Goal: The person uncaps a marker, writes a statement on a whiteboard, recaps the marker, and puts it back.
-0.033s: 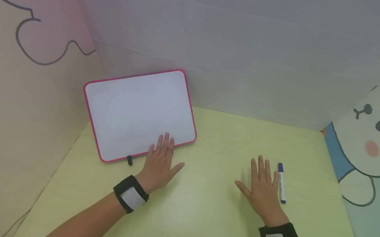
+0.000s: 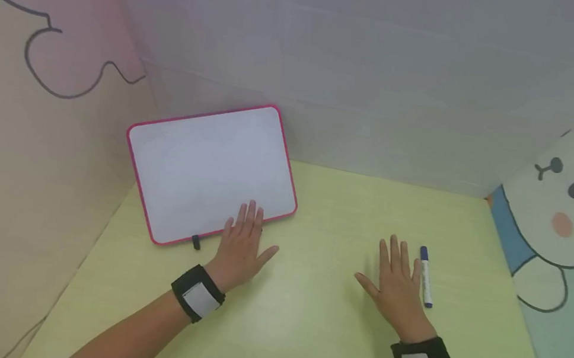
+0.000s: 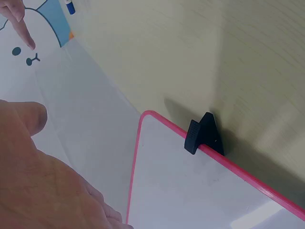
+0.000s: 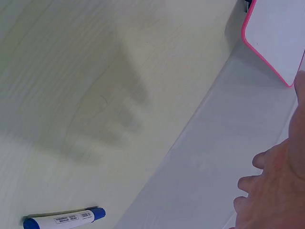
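Observation:
A whiteboard [image 2: 203,163] with a pink-red rim leans, tilted, at the back left. My left hand [image 2: 239,254] has straight, spread fingers that overlap the board's lower edge in the head view; nothing is in its grip. A black clip-like foot [image 3: 193,137] sits on that edge, and a second one is mostly hidden behind the hand. To the right, my right hand [image 2: 398,291] is held over the table, palm down and fingers extended, with its shadow below. Just right of its fingers lies a white marker [image 2: 427,283] with blue ends, seen also as a marker [image 4: 64,219] in the right wrist view.
Both hands are above a pale yellow-green table [image 2: 291,323]. A grey-white wall [image 2: 383,95] rises behind it. Side panels with cartoon drawings, such as a pale animal face [image 2: 564,195] at the right, flank the table. Each wrist wears a black strap [image 2: 197,293].

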